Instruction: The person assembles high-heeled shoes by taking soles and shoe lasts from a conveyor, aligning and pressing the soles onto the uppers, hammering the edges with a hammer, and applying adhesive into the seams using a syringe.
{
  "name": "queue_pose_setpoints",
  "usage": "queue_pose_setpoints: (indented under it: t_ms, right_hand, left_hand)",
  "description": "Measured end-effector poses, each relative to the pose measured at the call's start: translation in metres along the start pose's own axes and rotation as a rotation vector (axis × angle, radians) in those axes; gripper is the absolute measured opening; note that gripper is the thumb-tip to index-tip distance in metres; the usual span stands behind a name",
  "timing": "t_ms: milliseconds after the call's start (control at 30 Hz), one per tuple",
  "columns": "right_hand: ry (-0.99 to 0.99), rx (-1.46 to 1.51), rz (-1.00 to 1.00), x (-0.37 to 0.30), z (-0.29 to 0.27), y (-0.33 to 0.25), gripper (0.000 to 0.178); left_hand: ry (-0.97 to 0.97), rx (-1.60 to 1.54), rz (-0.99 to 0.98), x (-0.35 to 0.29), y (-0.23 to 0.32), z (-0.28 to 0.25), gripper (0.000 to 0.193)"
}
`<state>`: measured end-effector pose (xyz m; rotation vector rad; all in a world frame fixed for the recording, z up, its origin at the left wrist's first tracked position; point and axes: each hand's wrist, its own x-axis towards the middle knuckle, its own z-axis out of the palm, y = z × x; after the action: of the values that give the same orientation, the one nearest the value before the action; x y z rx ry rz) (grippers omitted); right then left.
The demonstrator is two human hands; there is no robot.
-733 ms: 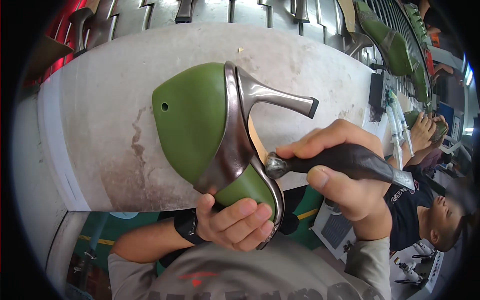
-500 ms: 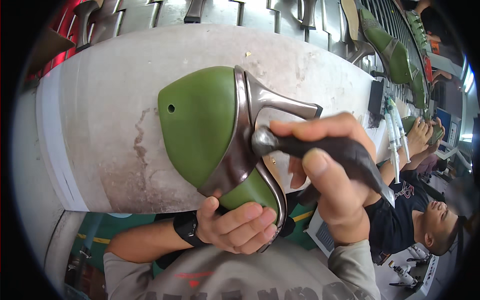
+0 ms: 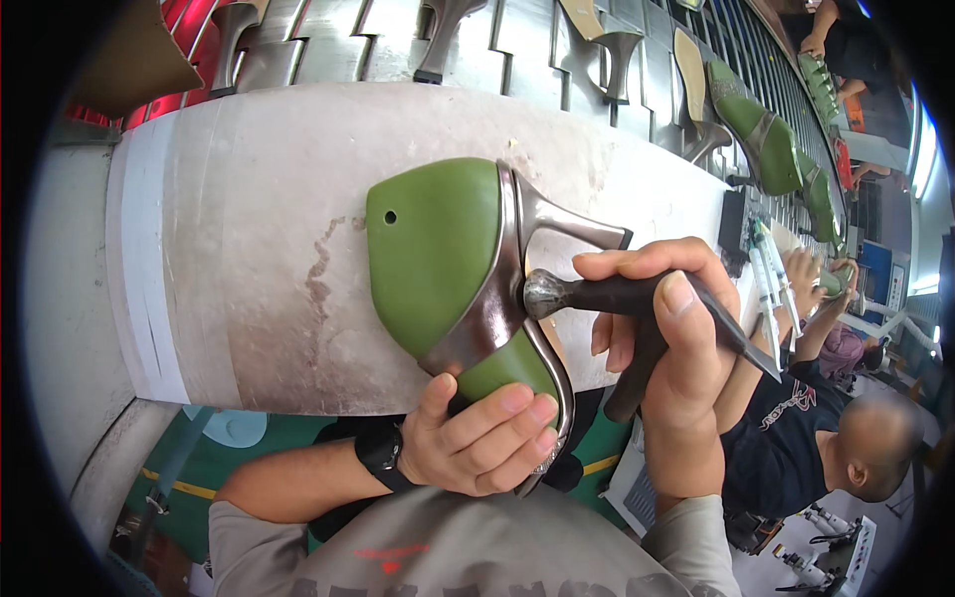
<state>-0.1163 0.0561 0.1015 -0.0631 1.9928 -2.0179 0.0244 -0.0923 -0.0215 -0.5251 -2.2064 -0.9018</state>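
Observation:
A high-heeled shoe lies on its side with a green last (image 3: 438, 259) inside it. Its brown metallic strap (image 3: 477, 333) crosses the last, and its glossy heel (image 3: 565, 215) points right. My left hand (image 3: 487, 438) wraps round the green toe part at the near end. In my right hand (image 3: 686, 338) is a dark hammer (image 3: 617, 297) with a rounded worn face and a pointed tail. The hammer's face is at the strap's edge by the sole; whether it touches cannot be told.
The shoe rests on a pale, stained worktable (image 3: 269, 209). Beyond its far edge runs a slatted metal conveyor (image 3: 388, 50) with several heels and shoes. Syringes (image 3: 771, 274) are at the right. A co-worker in a dark shirt (image 3: 796, 428) works at the right, hands on a green last.
The view has shifted, so more of the conveyor shows. My right hand and the hammer look smaller, lower toward the shoe. My left hand keeps its hold on the toe part.

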Motion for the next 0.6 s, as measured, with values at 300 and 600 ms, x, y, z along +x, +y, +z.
queue_pose_setpoints:
  t_ms: [300,600]
  right_hand:
    - [-0.220,-0.241,0.230,0.049,0.004,-0.031,0.027]
    - [-0.259,-0.188,0.253,0.032,-0.011,-0.023,0.025]
  left_hand:
    - [0.012,-0.001,-0.014,-0.001,-0.003,-0.001,0.030]
    - [0.022,-0.017,0.000,0.000,-0.004,-0.001,0.028]
